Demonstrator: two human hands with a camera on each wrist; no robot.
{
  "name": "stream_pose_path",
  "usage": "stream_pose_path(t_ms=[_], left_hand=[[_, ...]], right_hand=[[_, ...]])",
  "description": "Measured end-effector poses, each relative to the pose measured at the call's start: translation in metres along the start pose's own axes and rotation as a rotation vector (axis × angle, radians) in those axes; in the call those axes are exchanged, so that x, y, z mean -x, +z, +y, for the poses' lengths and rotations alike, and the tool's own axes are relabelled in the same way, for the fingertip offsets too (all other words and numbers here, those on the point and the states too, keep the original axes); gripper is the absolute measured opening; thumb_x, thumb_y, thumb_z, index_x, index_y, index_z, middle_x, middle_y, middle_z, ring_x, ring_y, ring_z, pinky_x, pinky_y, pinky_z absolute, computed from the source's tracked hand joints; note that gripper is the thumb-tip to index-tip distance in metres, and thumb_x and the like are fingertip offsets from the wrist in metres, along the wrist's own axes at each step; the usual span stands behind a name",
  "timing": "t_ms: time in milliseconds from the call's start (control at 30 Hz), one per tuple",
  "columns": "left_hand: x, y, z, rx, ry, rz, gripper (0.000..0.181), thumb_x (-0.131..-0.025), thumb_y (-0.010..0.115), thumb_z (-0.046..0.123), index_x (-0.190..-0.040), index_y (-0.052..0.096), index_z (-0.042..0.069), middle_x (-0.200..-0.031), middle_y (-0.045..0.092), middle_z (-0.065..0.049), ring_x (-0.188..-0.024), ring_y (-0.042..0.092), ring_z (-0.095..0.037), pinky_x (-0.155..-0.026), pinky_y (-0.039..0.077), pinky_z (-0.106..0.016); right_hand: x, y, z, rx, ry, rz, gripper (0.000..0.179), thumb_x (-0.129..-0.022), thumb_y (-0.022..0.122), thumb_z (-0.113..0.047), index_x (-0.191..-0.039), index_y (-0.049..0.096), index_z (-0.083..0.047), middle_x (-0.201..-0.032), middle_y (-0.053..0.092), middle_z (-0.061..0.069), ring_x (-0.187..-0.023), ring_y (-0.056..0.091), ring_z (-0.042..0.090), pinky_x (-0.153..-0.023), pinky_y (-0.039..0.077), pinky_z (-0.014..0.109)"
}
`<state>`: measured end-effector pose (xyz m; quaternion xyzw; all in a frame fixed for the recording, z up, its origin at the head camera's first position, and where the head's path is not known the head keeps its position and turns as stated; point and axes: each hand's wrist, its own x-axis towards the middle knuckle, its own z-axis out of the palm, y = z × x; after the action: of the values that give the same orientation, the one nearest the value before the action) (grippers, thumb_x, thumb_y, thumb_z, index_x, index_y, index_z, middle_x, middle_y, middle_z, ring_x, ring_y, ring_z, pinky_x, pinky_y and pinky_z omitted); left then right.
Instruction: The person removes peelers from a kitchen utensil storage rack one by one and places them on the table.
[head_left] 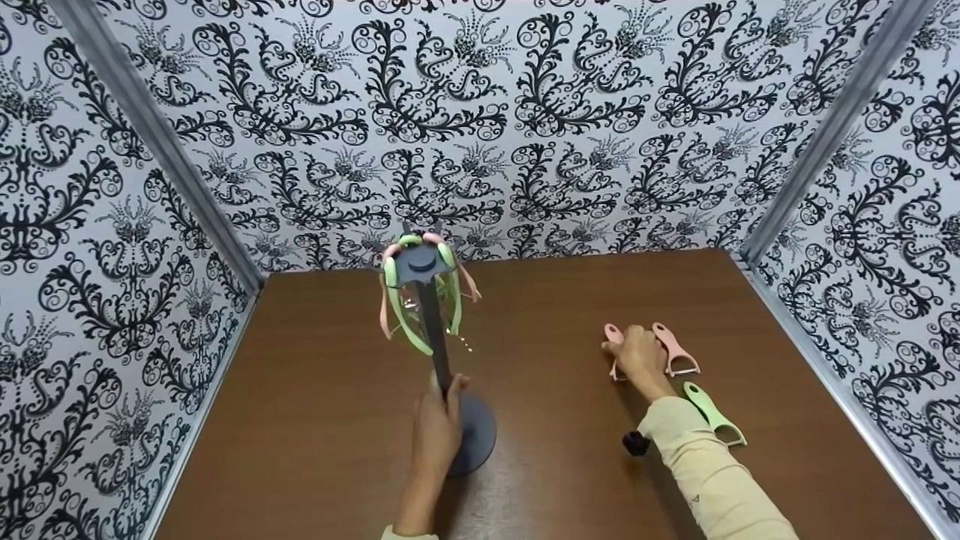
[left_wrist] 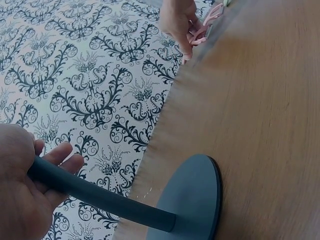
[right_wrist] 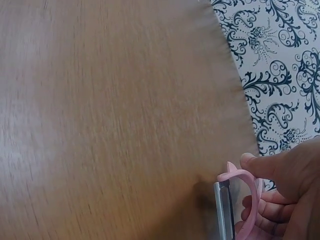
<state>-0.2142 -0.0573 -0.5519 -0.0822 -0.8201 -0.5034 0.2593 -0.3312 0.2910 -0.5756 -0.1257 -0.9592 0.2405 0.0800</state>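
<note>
Left hand point(head_left: 437, 424) grips the stand point(head_left: 433, 330), fingers curled round its post. Right hand point(head_left: 641, 356), well apart from it over the table point(head_left: 547, 457), holds a pink peeler point(head_left: 613, 331) about its middle; the peeler's long axis runs away from the person, handle end farthest, blade nearer. From that hand the stand lies to the left, hung peelers point(head_left: 390, 271), green and pink, round its top. Just right lies another pink peeler point(head_left: 670, 343); beside the sleeve point(head_left: 720, 480), a green peeler point(head_left: 703, 405).
</note>
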Motion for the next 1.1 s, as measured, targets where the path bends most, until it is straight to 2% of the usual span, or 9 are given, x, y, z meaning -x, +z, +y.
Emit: stream_pose_path(t_ms=[167,467,667,1100], left_hand=[[0.000,0.000,0.002,-0.009,-0.004,-0.003,0.014,-0.107,0.058,0.016,-0.107,0.068,0.006,-0.094,0.077,-0.006,-0.091,0.075,-0.026,-0.078,0.057,-0.046],[0.002,-0.002,0.006,-0.015,-0.063,-0.023,0.014,-0.107,0.059,0.021,-0.109,0.067,0.010,-0.097,0.077,-0.005,-0.095,0.074,-0.024,-0.082,0.057,-0.046],[0.002,-0.002,0.006,-0.005,-0.054,-0.027,0.012,-0.107,0.059,0.018,-0.110,0.066,0.008,-0.097,0.077,-0.006,-0.095,0.075,-0.024,-0.082,0.058,-0.046],[0.001,-0.002,0.005,-0.012,-0.038,-0.016,0.012,-0.106,0.060,0.016,-0.111,0.065,0.006,-0.097,0.078,-0.007,-0.095,0.075,-0.025,-0.081,0.058,-0.046]], right_hand=[[-0.002,0.002,0.003,0.009,0.009,-0.002,0.035,-0.087,0.083,-0.030,-0.088,0.071,0.003,-0.098,0.070,0.033,-0.087,0.069,0.049,-0.069,0.051,0.059],[-0.004,0.003,0.008,0.001,-0.019,0.009,0.034,-0.088,0.083,-0.029,-0.085,0.072,0.004,-0.095,0.071,0.033,-0.086,0.070,0.048,-0.068,0.052,0.060],[-0.005,0.005,0.014,-0.004,-0.009,0.004,0.034,-0.088,0.083,-0.027,-0.086,0.072,0.005,-0.094,0.070,0.033,-0.086,0.069,0.049,-0.068,0.052,0.060],[-0.008,0.012,0.017,0.018,-0.046,0.053,0.037,-0.087,0.084,-0.026,-0.087,0.071,0.009,-0.091,0.069,0.034,-0.083,0.069,0.050,-0.069,0.052,0.061]])
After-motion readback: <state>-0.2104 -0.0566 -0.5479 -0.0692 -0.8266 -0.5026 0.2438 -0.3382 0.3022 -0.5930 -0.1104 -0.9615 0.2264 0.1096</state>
